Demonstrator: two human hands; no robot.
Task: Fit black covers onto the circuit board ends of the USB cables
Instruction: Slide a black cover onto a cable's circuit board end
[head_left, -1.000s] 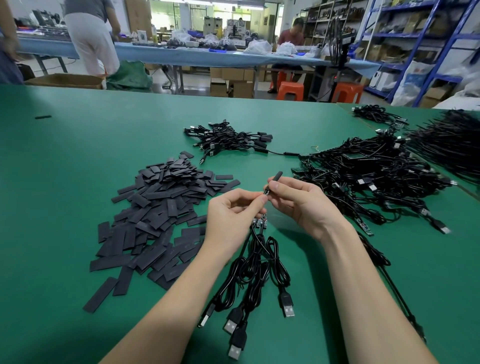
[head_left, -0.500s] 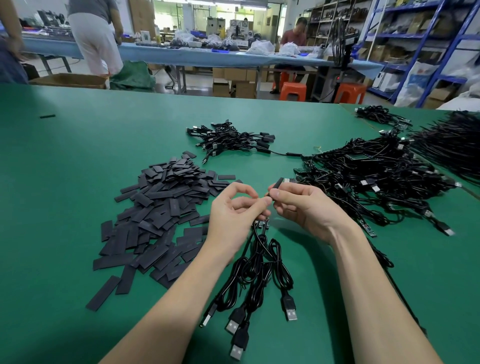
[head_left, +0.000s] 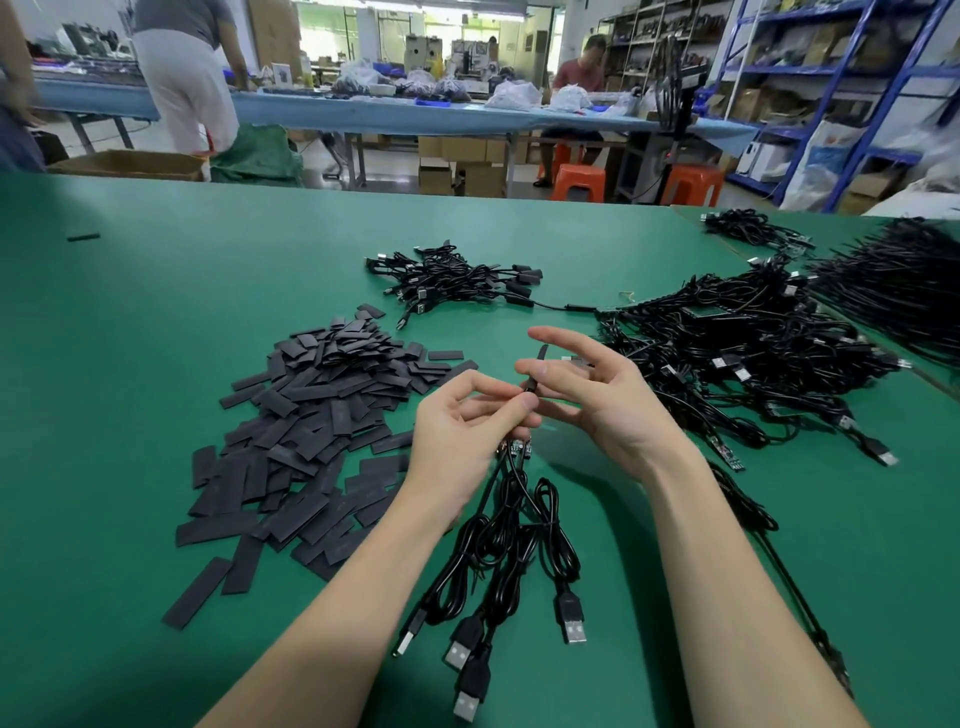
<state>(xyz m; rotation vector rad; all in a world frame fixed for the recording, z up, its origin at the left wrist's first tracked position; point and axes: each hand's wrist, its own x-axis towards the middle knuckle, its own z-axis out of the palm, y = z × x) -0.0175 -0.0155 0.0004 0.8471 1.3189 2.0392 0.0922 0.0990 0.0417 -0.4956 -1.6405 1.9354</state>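
- Loose black covers pile (head_left: 311, 431), left of your hands on the counter (head_left: 104, 364): plenty unfitted.
- Left hand (head_left: 457, 441): grip clamped on a bunch of USB cables (head_left: 509, 540); bare circuit board ends (head_left: 515, 448) poke out below it.
- One cover (head_left: 537, 371) stands above that grip, apparently going on.
- Right hand (head_left: 597, 395): fingers spread, grip apart, thumb by the cover.
- Tangled cable heap (head_left: 753, 364), right of your hands: looks mostly undone.
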